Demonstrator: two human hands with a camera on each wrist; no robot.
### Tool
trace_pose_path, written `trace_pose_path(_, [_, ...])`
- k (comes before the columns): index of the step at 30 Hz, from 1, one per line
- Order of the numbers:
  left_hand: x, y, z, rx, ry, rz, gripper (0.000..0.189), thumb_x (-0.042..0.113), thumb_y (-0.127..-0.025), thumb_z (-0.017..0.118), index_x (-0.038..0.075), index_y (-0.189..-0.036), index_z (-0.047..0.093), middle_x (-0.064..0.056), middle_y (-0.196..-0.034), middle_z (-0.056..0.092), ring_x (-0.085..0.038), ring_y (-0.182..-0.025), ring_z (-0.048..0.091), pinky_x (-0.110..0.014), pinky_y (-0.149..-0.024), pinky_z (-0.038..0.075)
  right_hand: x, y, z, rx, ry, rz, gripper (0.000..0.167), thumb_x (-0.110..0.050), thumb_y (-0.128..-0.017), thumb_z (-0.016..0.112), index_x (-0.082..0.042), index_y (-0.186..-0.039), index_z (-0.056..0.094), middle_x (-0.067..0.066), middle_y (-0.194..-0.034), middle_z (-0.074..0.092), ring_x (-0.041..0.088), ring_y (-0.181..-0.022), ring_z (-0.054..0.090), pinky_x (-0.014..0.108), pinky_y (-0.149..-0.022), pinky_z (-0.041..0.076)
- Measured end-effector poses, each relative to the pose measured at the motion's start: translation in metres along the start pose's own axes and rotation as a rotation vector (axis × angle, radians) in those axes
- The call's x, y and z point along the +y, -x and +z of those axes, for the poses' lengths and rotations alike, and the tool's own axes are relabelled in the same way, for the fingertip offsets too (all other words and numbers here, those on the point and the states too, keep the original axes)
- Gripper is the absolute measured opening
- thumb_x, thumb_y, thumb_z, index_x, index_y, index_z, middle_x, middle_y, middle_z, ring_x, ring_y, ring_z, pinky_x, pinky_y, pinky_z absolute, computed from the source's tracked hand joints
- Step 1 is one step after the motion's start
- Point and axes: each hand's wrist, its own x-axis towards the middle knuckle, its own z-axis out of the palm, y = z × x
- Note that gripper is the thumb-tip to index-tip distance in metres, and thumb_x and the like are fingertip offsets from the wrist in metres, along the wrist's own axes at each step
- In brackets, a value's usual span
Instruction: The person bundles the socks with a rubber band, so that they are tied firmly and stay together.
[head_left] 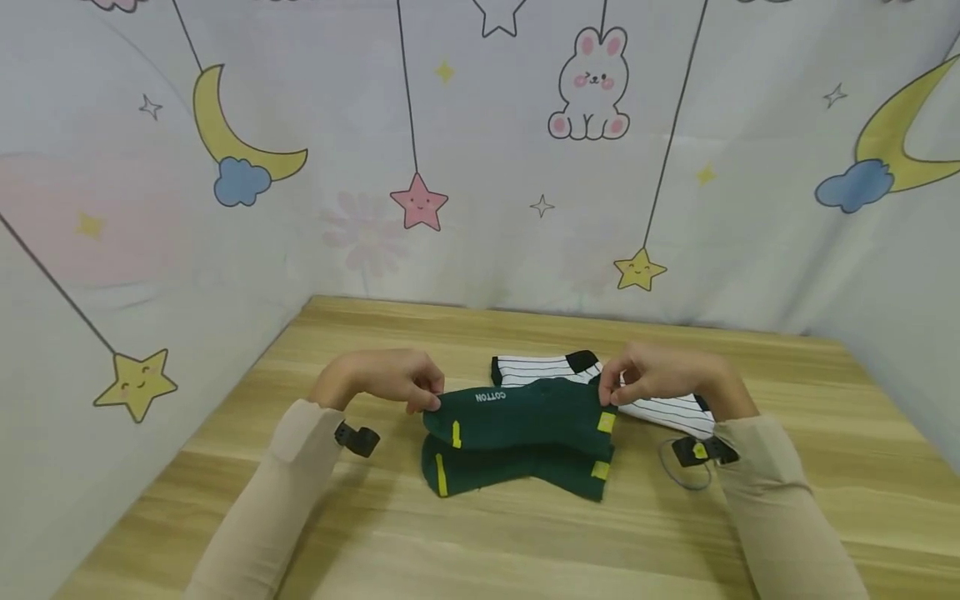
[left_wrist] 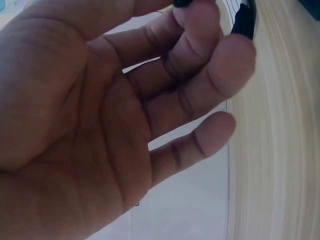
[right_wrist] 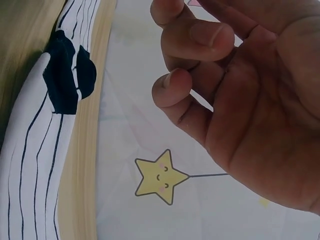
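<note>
My left hand (head_left: pixel 393 377) pinches the rounded toe end of a dark green sock (head_left: pixel 517 425) marked COTTON. At the other end, by the yellow patch, my right hand (head_left: pixel 663 372) pinches the same sock's top edge. The sock stretches sideways between both hands. A matching green sock (head_left: pixel 480 477) lies on the table just below it, partly covered. In the left wrist view a dark bit of fabric shows at the left hand's fingertips. The right wrist view shows the right hand's curled fingers, their hold out of frame.
White socks with black stripes (head_left: pixel 536 368) lie behind the green ones, partly hidden; the right wrist view shows their dark patches (right_wrist: pixel 62 75). The wooden table (head_left: pixel 465 550) meets a patterned curtain (head_left: pixel 495 258) at its back edge. A thin loop hangs from the right wrist strap (head_left: pixel 705 451).
</note>
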Motion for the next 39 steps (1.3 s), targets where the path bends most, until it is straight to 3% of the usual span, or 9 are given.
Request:
trace_pose_path(6, [0.001, -0.003, 0.004, -0.055, -0.01, -0.049, 0.014, 0.011, -0.094, 0.066, 0.011, -0.08, 0.065, 0.003, -0.067, 0.057, -0.016, -0.066, 0.052, -0.026, -0.067, 0.041, -0.004, -0.001, 0.004, -0.066, 0.001, 0.041, 0.009, -0.008, -0.094, 0.066, -0.016, -0.093, 0.07, -0.001, -0.09, 0.063, 0.012, -0.072, 0.053, 0.027, -0.066, 0.047])
trace_pose_path(15, [0.004, -0.005, 0.008, -0.126, -0.032, -0.058, 0.017, 0.008, -0.093, 0.066, 0.011, -0.077, 0.063, 0.005, -0.065, 0.055, -0.011, -0.063, 0.049, -0.024, -0.066, 0.039, -0.004, -0.007, 0.01, -0.156, -0.059, 0.013, 0.009, -0.002, -0.091, 0.068, -0.009, -0.088, 0.063, -0.002, -0.083, 0.056, 0.009, -0.067, 0.048, 0.022, -0.062, 0.041])
trace_pose_path(22, [0.001, -0.007, 0.014, -0.19, -0.048, -0.071, 0.019, 0.008, -0.093, 0.067, 0.011, -0.075, 0.062, 0.005, -0.066, 0.057, -0.006, -0.062, 0.045, -0.022, -0.062, 0.036, -0.003, -0.018, 0.018, -0.227, -0.09, 0.074, 0.007, 0.001, -0.09, 0.068, -0.005, -0.089, 0.064, -0.004, -0.08, 0.057, 0.008, -0.069, 0.05, 0.021, -0.063, 0.041])
trace_pose_path(27, [0.0, -0.011, 0.014, -0.2, -0.069, -0.068, 0.018, 0.007, -0.092, 0.067, 0.011, -0.076, 0.062, 0.004, -0.067, 0.058, -0.008, -0.063, 0.05, -0.022, -0.063, 0.039, -0.002, -0.021, 0.02, -0.232, -0.083, 0.106, 0.008, 0.002, -0.089, 0.069, -0.004, -0.086, 0.066, -0.003, -0.076, 0.059, 0.007, -0.066, 0.048, 0.022, -0.062, 0.04])
trace_pose_path(39, [-0.003, -0.018, 0.015, -0.211, -0.078, -0.144, 0.016, 0.007, -0.092, 0.069, 0.014, -0.083, 0.058, 0.004, -0.074, 0.062, -0.012, -0.067, 0.058, -0.025, -0.066, 0.045, 0.004, -0.026, 0.023, -0.243, -0.004, 0.192, 0.01, 0.001, -0.089, 0.07, -0.008, -0.087, 0.072, -0.005, -0.078, 0.064, 0.006, -0.067, 0.049, 0.022, -0.063, 0.042])
